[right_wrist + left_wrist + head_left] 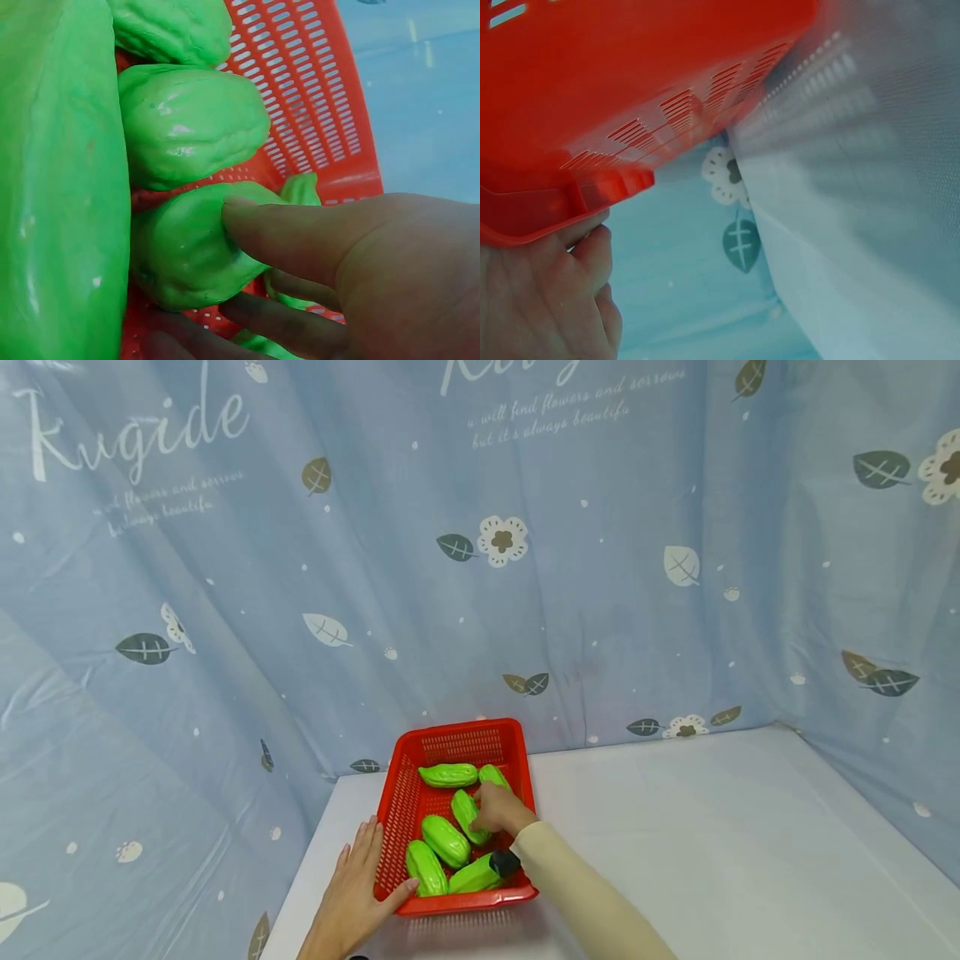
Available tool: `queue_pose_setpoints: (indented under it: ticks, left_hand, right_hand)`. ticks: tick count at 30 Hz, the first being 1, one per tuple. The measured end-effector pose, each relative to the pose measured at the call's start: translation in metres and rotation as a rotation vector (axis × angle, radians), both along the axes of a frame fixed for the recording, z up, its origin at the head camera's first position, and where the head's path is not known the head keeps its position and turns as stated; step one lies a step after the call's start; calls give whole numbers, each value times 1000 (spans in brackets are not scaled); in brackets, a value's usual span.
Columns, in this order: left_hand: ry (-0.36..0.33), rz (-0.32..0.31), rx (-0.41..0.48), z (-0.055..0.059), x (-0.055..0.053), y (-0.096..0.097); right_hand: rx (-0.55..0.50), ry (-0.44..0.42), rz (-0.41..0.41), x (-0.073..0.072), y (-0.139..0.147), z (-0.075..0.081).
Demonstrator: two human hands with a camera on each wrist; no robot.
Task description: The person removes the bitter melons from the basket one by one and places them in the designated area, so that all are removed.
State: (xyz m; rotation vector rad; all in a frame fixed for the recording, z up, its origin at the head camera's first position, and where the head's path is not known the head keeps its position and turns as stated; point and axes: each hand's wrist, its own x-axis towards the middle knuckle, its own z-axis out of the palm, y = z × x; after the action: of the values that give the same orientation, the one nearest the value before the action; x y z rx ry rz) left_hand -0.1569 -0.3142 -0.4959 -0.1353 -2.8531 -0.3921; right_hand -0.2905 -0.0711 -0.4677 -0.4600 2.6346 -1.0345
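Behind your white table (675, 827): blue curtain (600, 610) across back and both sides, kinda wrinkly. You get white "Kugide" lettering (142, 439) upper left, similar script cut off at top of head view. Also flower prints (502, 541), white, brown and dark leaf prints (144, 648). Your left wrist view catches one flower, one leaf beside table edge.

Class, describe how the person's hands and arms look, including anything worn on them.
The left hand and right hand are bare, with no gloves or rings showing. A plain, cream-coloured sleeve on the right side reaches close to the wrist. A small dark object shows beside that wrist, perhaps its camera. No left sleeve is in view.
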Motion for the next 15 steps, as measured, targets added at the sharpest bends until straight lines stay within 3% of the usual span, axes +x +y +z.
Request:
queue_pose_setpoints:
  ticks: [15]
  left_hand:
    - [-36,17,14,1,-1,1]
  right_hand:
    - [-78,-55,36,1,4,-1]
